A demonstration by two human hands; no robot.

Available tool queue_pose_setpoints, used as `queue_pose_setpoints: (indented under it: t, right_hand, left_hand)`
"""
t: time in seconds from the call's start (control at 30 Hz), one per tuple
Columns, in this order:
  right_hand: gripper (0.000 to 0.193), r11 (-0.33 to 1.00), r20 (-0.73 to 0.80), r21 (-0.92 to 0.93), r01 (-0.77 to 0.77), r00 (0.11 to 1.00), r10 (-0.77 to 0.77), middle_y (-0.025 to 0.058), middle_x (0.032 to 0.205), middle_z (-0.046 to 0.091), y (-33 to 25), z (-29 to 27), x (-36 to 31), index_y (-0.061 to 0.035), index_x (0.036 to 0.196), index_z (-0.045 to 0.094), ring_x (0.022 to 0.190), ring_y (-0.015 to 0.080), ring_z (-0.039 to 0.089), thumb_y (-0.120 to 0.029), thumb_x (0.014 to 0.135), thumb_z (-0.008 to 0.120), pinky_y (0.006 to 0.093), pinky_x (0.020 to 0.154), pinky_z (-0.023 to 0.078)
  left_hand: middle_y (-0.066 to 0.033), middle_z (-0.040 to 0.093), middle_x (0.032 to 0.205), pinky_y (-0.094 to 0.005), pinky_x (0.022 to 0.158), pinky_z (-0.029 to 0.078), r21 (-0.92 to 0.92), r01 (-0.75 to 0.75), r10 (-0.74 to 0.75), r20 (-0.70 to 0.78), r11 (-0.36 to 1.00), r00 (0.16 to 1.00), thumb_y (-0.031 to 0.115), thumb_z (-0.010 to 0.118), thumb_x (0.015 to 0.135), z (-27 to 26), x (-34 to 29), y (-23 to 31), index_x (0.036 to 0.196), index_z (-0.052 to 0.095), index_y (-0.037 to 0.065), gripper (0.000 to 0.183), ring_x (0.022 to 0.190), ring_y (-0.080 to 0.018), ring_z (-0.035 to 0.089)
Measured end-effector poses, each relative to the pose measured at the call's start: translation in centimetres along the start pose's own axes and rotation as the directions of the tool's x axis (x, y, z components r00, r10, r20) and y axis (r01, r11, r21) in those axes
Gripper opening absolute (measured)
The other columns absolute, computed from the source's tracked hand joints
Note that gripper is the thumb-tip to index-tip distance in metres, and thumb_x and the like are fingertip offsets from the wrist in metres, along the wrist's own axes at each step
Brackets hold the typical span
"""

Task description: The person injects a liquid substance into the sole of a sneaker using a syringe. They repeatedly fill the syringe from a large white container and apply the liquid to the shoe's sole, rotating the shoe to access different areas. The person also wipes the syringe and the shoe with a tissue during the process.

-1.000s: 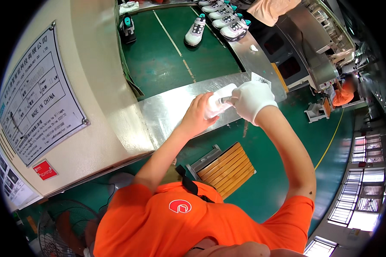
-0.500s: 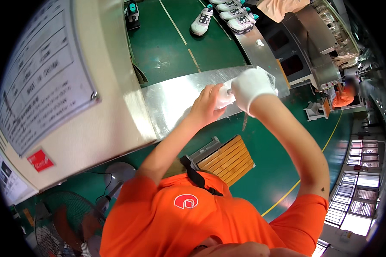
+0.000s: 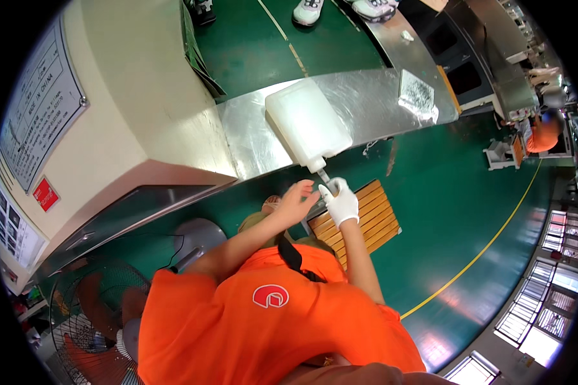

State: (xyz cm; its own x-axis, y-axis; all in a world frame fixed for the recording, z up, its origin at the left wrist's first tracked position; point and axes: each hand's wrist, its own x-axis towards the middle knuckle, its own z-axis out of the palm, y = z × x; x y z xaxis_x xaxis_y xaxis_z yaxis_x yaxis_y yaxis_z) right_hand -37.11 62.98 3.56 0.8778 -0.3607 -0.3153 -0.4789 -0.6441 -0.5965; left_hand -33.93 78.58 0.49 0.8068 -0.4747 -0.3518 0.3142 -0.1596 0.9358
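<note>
White container [image 3: 308, 119] on metal ledge [image 3: 374, 96]

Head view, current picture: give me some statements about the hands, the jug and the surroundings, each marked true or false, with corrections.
1. The right hand is gloved in white, while the left hand is bare. True.
2. The neck of the white jug points away from the hands. False: the neck points toward the hands.
3. The surface of the ledge is bright red. False: the ledge is silvery metal.
4. The person wears an orange shirt. True.
5. The caged fan shows at the upper right. False: the fan is at the lower left.
</note>
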Motion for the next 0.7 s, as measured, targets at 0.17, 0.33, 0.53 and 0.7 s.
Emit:
queue_pose_setpoints:
  t: [0.17, 0.33, 0.53, 0.7]
  right_hand:
    - [0.078, 0.994, 0.153, 0.11, -0.013, 0.988, -0.004, 0.0256, 0.11, 0.064, 0.7, -2.0, -0.8, -0.0136, 0.148, 0.027, 0.102, 0.0426, 0.062, -0.025, 0.084, 0.07, 0.0451, 0.086, 0.048]
    - [0.08, 0.992, 0.073, 0.129, -0.014, 0.997, 0.004, 0.0262, 0.111, 0.064, 1.8, -0.8, -1.7, -0.0123, 0.152, 0.018, 0.102, 0.0435, 0.062, -0.024, 0.088, 0.065, 0.0446, 0.086, 0.049]
    - [0.076, 0.993, 0.163, 0.097, -0.072, 0.985, 0.056, 0.0241, 0.11, 0.065, 2.1, -1.8, -3.9, -0.0074, 0.152, 0.013, 0.101, 0.0441, 0.061, -0.024, 0.093, 0.058, 0.0463, 0.086, 0.048]
    - [0.073, 0.993, 0.135, 0.111, -0.044, 0.99, 0.029, 0.0243, 0.104, 0.066, 3.9, -1.1, -5.3, -0.0075, 0.151, 0.016, 0.096, 0.0437, 0.061, -0.024, 0.094, 0.058, 0.0459, 0.084, 0.048]
  left_hand:
    - [-0.0119, 0.063, 0.116, -0.0318, 0.088, 0.049, -0.554, 0.188, -0.153, 0.11, 0.811, 0.982, 0.025, 0.042, 0.104, 4.8, 5.8, -3.1, 0.121, 0.053, -0.001, 0.033, 0.103, -0.0206, 0.061]
    - [-0.017, 0.066, 0.11, -0.0344, 0.088, 0.049, -0.595, 0.199, -0.196, 0.072, 0.778, 0.978, 0.021, 0.04, 0.105, 5.4, 5.0, -1.1, 0.115, 0.053, -0.003, 0.03, 0.096, -0.0217, 0.064]
    - [-0.0178, 0.066, 0.109, -0.0371, 0.092, 0.05, -0.587, 0.213, -0.221, 0.06, 0.781, 0.974, 0.024, 0.039, 0.105, 5.0, 3.9, 0.7, 0.115, 0.051, -0.004, 0.032, 0.1, -0.024, 0.065]
    - [-0.017, 0.066, 0.108, -0.0381, 0.093, 0.052, -0.564, 0.213, -0.236, 0.033, 0.798, 0.971, 0.025, 0.04, 0.105, 5.0, 3.8, 0.7, 0.114, 0.051, -0.005, 0.033, 0.101, -0.0244, 0.066]
